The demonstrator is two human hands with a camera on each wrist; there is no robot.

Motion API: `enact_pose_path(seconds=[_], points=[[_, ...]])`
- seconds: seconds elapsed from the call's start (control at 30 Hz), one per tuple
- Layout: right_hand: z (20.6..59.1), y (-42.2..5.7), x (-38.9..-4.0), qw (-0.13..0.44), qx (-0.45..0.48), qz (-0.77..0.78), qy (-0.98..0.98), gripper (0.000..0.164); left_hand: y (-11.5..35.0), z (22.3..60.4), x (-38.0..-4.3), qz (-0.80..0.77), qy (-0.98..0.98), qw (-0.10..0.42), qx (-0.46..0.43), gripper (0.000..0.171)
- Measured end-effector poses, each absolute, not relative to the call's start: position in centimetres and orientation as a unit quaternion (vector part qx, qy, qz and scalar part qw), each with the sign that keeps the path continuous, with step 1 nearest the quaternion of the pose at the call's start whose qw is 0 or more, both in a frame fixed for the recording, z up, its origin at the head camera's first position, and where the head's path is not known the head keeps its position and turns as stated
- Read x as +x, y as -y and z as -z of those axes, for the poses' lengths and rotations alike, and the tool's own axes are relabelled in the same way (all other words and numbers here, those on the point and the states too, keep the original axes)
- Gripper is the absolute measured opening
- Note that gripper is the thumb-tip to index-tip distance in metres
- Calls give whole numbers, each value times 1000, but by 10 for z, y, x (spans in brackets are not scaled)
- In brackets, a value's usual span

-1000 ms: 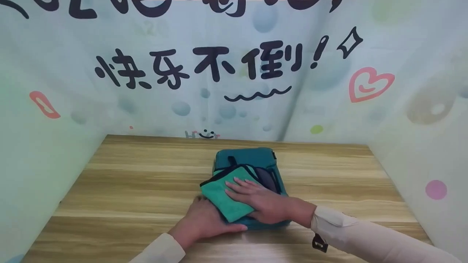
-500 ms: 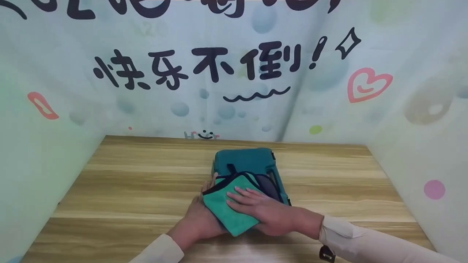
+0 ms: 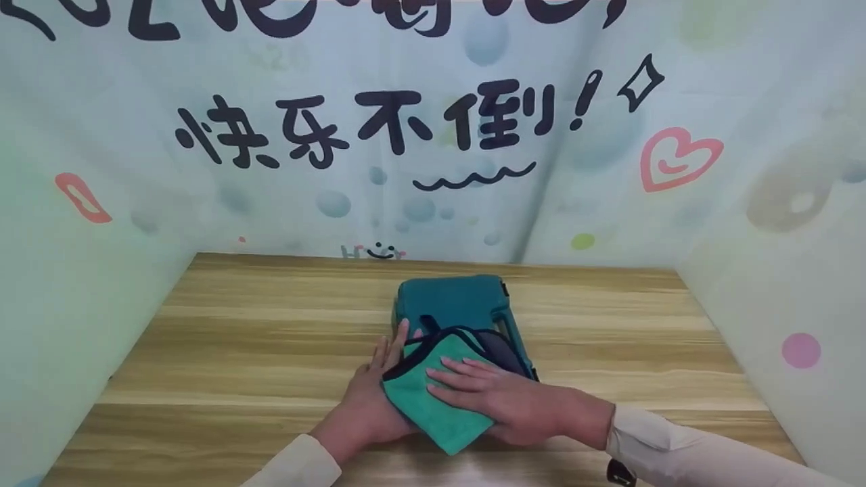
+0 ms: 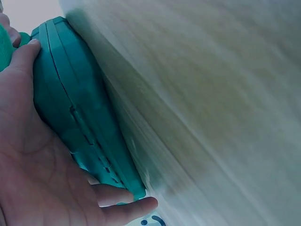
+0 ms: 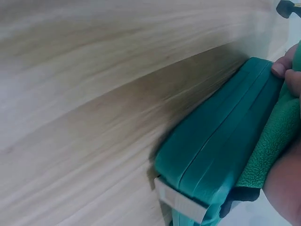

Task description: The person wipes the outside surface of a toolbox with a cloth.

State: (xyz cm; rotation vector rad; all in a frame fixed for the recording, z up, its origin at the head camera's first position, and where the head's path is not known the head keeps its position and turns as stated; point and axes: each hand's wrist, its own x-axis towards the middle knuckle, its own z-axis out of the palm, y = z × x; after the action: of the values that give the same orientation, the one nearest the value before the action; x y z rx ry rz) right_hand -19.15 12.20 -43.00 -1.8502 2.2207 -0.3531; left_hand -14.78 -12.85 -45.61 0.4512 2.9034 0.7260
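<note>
A teal zip case (image 3: pixel 450 301) lies on the wooden table, its front partly hidden. On top of it is a green cloth (image 3: pixel 448 423) with a dark edge; the right wrist view shows its fuzzy texture. My right hand (image 3: pixel 511 400) rests flat on this cloth, fingers straight and pointing left. Along the case's left side stands my left hand (image 3: pixel 372 399), partly covered by the cloth. In the left wrist view, the thumb of my left hand (image 4: pixel 42 155) touches the case's edge while its fingers stretch along the case side (image 4: pixel 70 89).
The wooden tabletop (image 3: pixel 257 325) spreads around the case, with a printed curtain (image 3: pixel 325 216) rising behind it and pale walls on both sides. A whitish tag (image 5: pixel 181 200) sits on the case's near end. Something dark hangs below the right sleeve (image 3: pixel 676 433).
The cloth has slid toward me and slightly right under my right hand, baring more of the case's top. My left fingers have straightened up along the case's left side.
</note>
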Motion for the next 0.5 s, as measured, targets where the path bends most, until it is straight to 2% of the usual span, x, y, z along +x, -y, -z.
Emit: enact_pose_path(seconds=[0.13,0.33,0.5], points=[[431,-133,-189,106,-636,120,-755,74,130,455,-149,-254,-950,58,172,119],[432,-151,-185,88,-634,131,-757,72,132,450,-152,-221,-950,67,208,109],[432,-166,-183,87,-619,154,-765,77,129,450,-154,-189,-957,70,210,108]])
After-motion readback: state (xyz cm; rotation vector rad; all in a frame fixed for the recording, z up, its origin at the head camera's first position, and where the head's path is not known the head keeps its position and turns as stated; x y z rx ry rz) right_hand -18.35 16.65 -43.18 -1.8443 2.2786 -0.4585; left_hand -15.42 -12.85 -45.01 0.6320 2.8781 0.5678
